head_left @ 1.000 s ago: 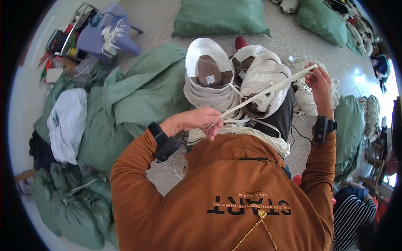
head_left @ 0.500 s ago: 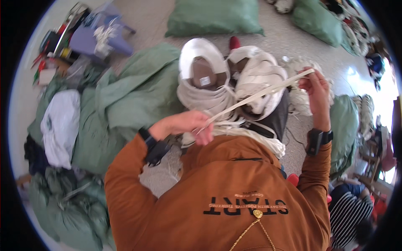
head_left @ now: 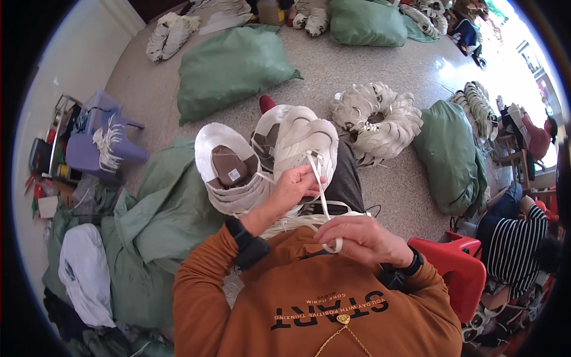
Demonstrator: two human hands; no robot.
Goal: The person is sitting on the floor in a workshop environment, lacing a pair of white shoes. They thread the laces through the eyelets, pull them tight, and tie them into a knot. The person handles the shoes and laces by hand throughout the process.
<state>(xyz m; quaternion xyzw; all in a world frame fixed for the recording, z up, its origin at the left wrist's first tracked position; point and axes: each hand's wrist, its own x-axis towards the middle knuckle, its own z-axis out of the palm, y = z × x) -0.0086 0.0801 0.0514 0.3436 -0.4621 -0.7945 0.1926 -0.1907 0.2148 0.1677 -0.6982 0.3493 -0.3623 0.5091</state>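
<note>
On my lap rest beige-and-white shoe uppers. One nested stack (head_left: 229, 172) shows a white lining and brown insides; beside it lies a rounder shoe upper (head_left: 300, 140). My left hand (head_left: 295, 185) is closed on the near edge of that rounder upper, fingertips beside its lace holes. A flat cream shoelace (head_left: 323, 199) runs from a hole near the edge down toward my chest. My right hand (head_left: 364, 239) pinches this lace, which loops around below the fingers. More cream laces (head_left: 294, 225) lie in a bundle against my waist.
A ring of strung shoe uppers (head_left: 380, 122) lies on the floor ahead right. Green sacks (head_left: 232, 71) lie beyond, with another sack (head_left: 449, 157) at right. Near my right elbow stands a red stool (head_left: 455, 268). A purple stool (head_left: 101, 146) holds laces at left. A person in stripes (head_left: 511, 244) sits right.
The lace was stretched between my two raised hands; now it passes through the shoe upper. My right hand has come down toward my chest, my left onto the upper. The view has shifted.
</note>
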